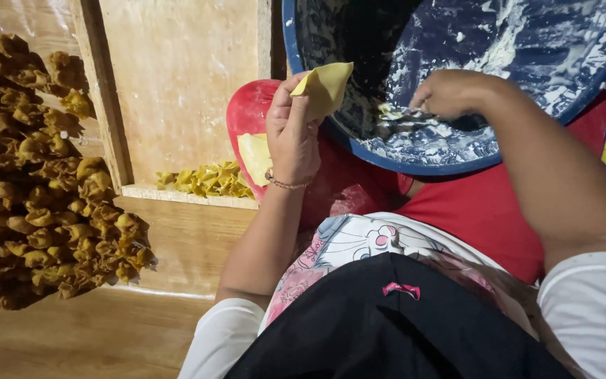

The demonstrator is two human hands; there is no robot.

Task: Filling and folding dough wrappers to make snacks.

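My left hand (291, 133) holds a thin yellow dumpling wrapper (325, 87) up at the rim of a large blue basin (527, 119). My right hand (450, 95) reaches inside the basin, fingers closed on a small utensil that scrapes pale filling (395, 116) from its smeared bottom. Beneath my left hand, a red plate (247, 112) carries more flat yellow wrappers (255, 158).
A big heap of folded dumplings (36, 175) fills the left side on the wooden floor. A small pile of folded yellow dumplings (208, 180) lies on a pale wooden board (177, 77). A red cloth (485, 210) covers my lap.
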